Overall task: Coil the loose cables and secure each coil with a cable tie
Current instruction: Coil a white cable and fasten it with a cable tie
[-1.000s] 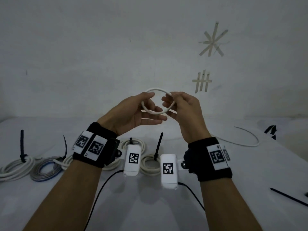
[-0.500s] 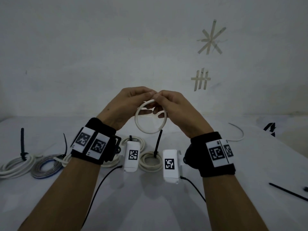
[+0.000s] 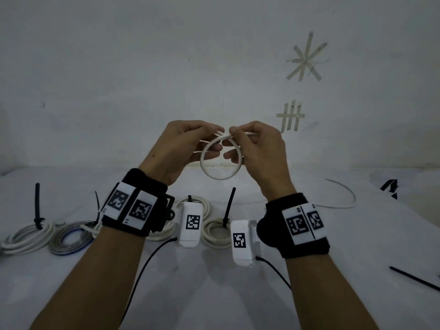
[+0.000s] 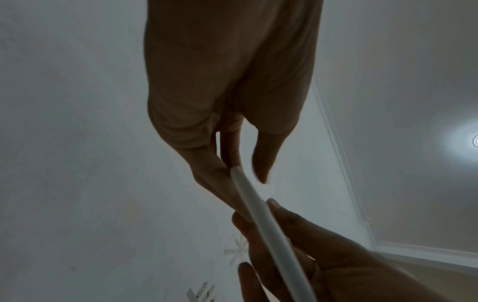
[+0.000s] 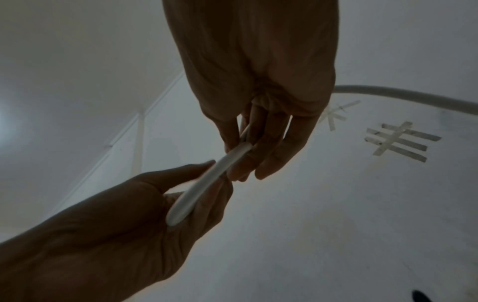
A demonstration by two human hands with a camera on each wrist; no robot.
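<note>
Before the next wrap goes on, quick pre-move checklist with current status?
1. Left hand grips the white cable loop at its top: ok.
2. Right hand pinches the cable where the loop crosses: ok.
3. Loop held up off the table, hanging below both hands: ok.
4. Loose tail lies free on the table to the right, no snag visible: ok; how much length is left: cannot tell.
5. Spare black cable tie lies on the table at the right: ok.
6. Finished coils, such as the tied white coil, lie below the hands, apart from the held loop: ok.
</note>
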